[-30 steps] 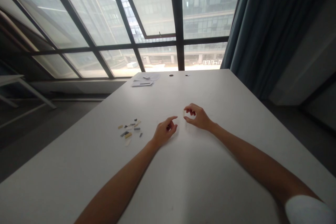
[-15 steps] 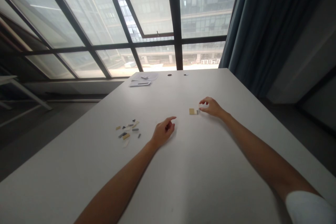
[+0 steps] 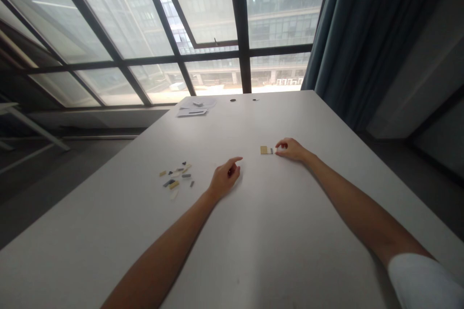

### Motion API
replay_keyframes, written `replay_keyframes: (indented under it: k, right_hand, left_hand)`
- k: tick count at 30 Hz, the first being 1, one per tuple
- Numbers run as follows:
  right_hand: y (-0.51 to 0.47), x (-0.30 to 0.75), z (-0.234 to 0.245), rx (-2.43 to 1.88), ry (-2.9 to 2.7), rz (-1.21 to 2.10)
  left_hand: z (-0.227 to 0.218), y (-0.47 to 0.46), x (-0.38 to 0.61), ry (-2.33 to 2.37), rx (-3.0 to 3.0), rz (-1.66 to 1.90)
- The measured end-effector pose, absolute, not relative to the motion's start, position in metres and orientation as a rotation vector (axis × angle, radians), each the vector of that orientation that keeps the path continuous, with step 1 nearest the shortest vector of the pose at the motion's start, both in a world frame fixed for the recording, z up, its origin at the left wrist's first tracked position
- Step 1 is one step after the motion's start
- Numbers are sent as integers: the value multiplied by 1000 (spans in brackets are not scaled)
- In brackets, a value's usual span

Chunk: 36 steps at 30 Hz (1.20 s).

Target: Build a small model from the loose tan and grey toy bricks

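Note:
A small tan studded plate [image 3: 263, 150] lies flat on the white table, with white and grey bits on its right side. At that right end, my right hand [image 3: 291, 149] pinches a small white piece [image 3: 275, 151] between thumb and forefinger; the piece is partly covered by the fingertips. It looks lined up beside the grey bit [image 3: 271, 151], but whether they are joined I cannot tell. My left hand [image 3: 224, 176] rests near the middle of the table, index finger stretched out and thumb apart, with nothing visible in it.
Left of my left hand lies a loose group of small building pieces, among them a tan brick [image 3: 174, 185], a grey piece [image 3: 186, 175] and a white piece [image 3: 174, 195]. Papers [image 3: 194, 107] lie at the table's far left edge. Windows and a blue curtain [image 3: 331, 53] stand beyond.
My right hand has lowered slightly and closed in on the right end of the tan plate, bringing the white piece down beside it. My left hand has hardly moved. The view has shifted a little.

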State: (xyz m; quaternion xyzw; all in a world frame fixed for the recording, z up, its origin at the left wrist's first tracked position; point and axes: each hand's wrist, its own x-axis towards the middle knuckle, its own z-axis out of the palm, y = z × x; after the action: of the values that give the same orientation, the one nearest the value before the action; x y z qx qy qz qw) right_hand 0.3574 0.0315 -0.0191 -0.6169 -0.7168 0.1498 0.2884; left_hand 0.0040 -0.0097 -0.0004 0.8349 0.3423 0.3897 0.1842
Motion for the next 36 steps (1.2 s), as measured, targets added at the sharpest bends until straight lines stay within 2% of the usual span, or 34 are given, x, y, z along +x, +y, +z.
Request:
replay_keyframes:
  k: [7, 36]
  right_hand:
    - [33, 358, -19, -1658, -1876, 474]
    - [28, 347, -14, -1731, -1879, 393]
  left_hand:
    - [-2, -8, 4, 972, 2364, 1093]
    - [0, -8, 5, 978, 2366, 1063]
